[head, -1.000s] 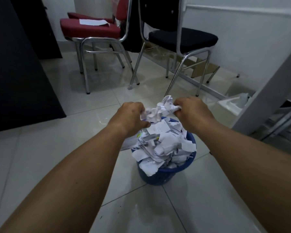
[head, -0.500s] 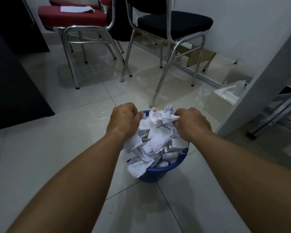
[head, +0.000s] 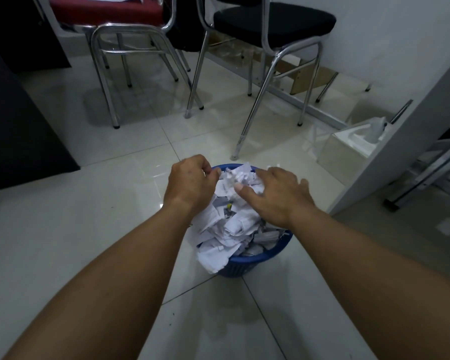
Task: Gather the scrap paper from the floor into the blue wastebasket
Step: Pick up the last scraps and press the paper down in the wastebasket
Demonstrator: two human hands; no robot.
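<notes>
While the right hand [head: 278, 196] lies palm down on the heap of scrap paper [head: 229, 224], its fingers are spread wide and almost straight, and they hold nothing. Its thumb touches a crumpled white ball at the top of the heap. The left hand [head: 190, 183] is at the far left side of the same heap, with its fingers curled inward and its thumb against the paper. I cannot tell if it pinches a piece or only touches it. Both bare forearms reach in from the lower edge of the view, one on each side of the heap.

All the paper sits in the blue wastebasket [head: 247, 263] and rises above the rim. On the near left side some sheets hang over the rim and hide it. The wastebasket stands upright on the pale tiled floor [head: 115, 216].

Just beyond its far rim stands a chrome leg of the black chair [head: 273, 19]. The red chair [head: 107, 9] is farther back, to the left, with a white sheet on its seat. A dark cabinet [head: 16, 126] fills the left edge, and a white slanted panel [head: 400, 157] stands on the right.
</notes>
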